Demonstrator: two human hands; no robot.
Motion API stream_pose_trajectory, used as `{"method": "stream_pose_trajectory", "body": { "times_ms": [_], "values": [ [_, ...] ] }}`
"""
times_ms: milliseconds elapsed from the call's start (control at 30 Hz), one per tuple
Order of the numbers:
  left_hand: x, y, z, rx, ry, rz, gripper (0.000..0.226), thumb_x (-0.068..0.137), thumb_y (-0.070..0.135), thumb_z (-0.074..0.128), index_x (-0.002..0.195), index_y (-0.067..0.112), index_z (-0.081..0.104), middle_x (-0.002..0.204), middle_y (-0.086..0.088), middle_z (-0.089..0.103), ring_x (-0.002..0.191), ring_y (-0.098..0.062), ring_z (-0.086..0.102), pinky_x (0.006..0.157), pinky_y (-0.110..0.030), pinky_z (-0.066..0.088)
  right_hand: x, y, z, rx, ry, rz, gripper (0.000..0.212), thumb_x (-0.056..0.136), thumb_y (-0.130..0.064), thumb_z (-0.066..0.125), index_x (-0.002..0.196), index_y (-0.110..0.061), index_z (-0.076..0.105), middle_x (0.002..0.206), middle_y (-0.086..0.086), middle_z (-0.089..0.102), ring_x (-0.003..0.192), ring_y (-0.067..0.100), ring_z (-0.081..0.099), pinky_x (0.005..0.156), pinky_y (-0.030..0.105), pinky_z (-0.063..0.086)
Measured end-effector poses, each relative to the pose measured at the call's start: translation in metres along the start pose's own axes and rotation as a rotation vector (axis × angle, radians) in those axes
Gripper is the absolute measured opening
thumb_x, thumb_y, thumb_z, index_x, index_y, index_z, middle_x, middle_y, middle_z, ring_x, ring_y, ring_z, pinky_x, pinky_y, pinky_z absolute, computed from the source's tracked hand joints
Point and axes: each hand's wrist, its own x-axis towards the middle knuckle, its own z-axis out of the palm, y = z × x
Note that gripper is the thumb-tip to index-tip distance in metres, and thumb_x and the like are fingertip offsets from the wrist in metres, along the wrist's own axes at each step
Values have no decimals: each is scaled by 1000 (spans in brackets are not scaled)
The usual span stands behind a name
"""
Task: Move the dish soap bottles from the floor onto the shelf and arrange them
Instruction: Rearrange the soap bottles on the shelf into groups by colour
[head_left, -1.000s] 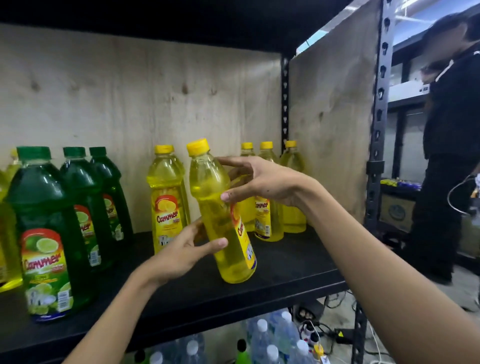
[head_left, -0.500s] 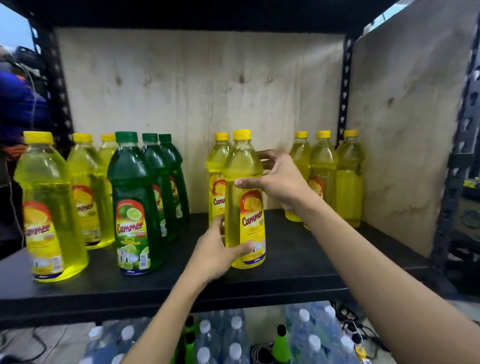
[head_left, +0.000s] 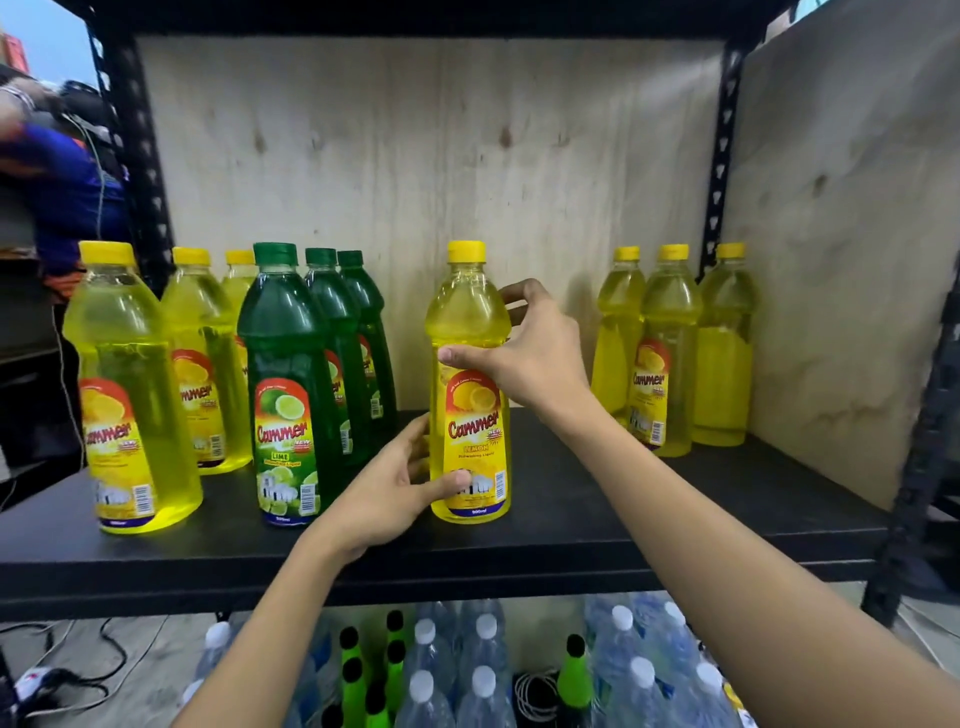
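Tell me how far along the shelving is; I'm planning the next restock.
Done: three yellow bottles at left, three green bottles and three yellow bottles at right stand in rows on the shelf. In hand: left hand and right hand grip a lemon bottle, upright on the shelf. Left: release it; whether more remain is unclear.

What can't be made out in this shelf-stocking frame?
Head view:
- Space behind the held yellow bottle: hidden by it, the left hand and the right hand.
- Labels of the rear green bottles: mostly covered by the front green bottle.
- Person at left: blurred, cut by the edge.
- Floor bottles: partly hidden by the shelf.
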Motion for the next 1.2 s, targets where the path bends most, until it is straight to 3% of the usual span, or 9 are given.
{"method": "stream_pose_trajectory", "body": {
  "times_ms": [167,300,367,433,500,567,767,867,1200],
  "values": [
    [-7,4,3,26,9,18,91,72,36,81,149,37,32,136,13,59,126,-10,58,108,-44,46,-4,-4,-1,-2,-23,-6,90,53,-54,93,127,-19,55,119,0,69,103,18,67,83,36,59],
    [-35,32,38,421,481,325,101,78,28,82,154,43,18,145,10,35,131,-6,42,108,-30,39,8,19,-34,193,-192,119,80,63,-34,94,132,-24,56,119,-1,64,103,16,66,85,31,57],
    [-49,51,71,580,646,568,80,81,17,77,148,36,38,133,9,41,121,-7,47,103,-23,41,21,43,-60,113,-10,142,68,68,-29,91,129,-25,60,120,1,63,106,18,64,90,36,55],
    [-39,61,102,547,518,693,60,83,14,73,136,36,54,121,16,47,109,-2,54,95,-19,47,37,71,-85,-71,266,175,66,68,-30,88,127,-23,60,121,6,62,115,26,60,98,41,50],
    [-10,65,127,444,301,562,50,84,16,70,126,41,58,114,23,51,99,0,58,85,-23,54,51,94,-103,-146,378,266,74,67,-34,87,132,-22,52,129,13,58,124,34,52,105,43,43],
    [30,63,149,379,185,390,47,84,20,71,125,40,59,116,21,58,98,0,61,85,-28,57,62,112,-109,-180,317,361,86,66,-39,88,137,-20,45,134,16,56,128,38,50,106,44,42],
    [120,43,187,323,103,20,67,79,29,80,138,15,51,131,-5,63,120,-24,61,101,-35,49,71,138,-103,-199,233,363,84,67,-38,90,135,-17,46,126,14,66,119,37,61,95,42,51],
    [138,30,198,301,104,-17,65,75,30,84,131,14,54,129,-6,64,121,-26,59,99,-34,49,71,149,-104,-216,274,324,70,72,-34,86,132,-19,53,122,14,68,117,37,62,96,43,51],
    [149,29,213,95,87,-62,75,72,37,86,133,18,47,130,-3,59,123,-25,56,98,-34,45,79,151,-124,41,46,296,80,55,-24,94,125,-34,55,108,6,73,102,24,70,90,50,58]
  ]
}}
